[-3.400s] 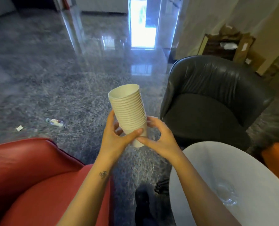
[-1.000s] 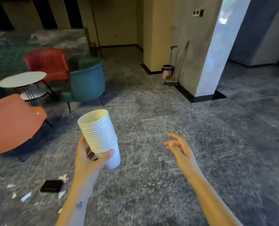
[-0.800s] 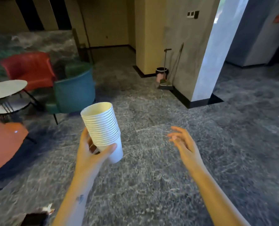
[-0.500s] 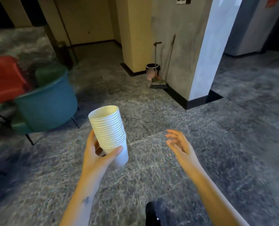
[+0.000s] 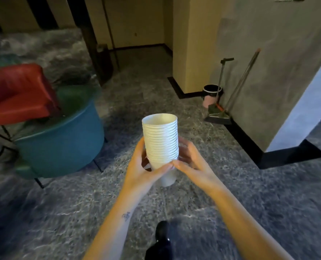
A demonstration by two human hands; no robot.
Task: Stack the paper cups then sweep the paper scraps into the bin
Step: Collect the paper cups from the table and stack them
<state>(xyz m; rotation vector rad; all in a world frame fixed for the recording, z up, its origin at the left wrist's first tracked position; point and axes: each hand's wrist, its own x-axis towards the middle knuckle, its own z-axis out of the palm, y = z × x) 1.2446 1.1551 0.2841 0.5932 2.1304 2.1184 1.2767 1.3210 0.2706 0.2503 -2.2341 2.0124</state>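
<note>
A tall stack of white paper cups (image 5: 160,139) stands upright in front of me at chest height. My left hand (image 5: 142,169) grips its lower part from the left, thumb across the front. My right hand (image 5: 191,164) holds it from the right, fingers curled round the back and thumb meeting the left thumb. A small pink bin (image 5: 211,95) with a black liner stands by the wall ahead on the right. A dustpan on a long handle (image 5: 218,115) and a broom (image 5: 242,79) lean beside it. No paper scraps show on the floor here.
A teal tub chair (image 5: 62,141) stands close on the left, a red armchair (image 5: 17,91) behind it. A grey pillar with a black base (image 5: 268,72) rises at the right. Grey marbled floor (image 5: 174,102) runs ahead to the bin. My dark shoe (image 5: 160,241) is below.
My right hand, which hung open and apart from the cups, has come in and taken hold of the stack. The view has moved closer to the bin and broom.
</note>
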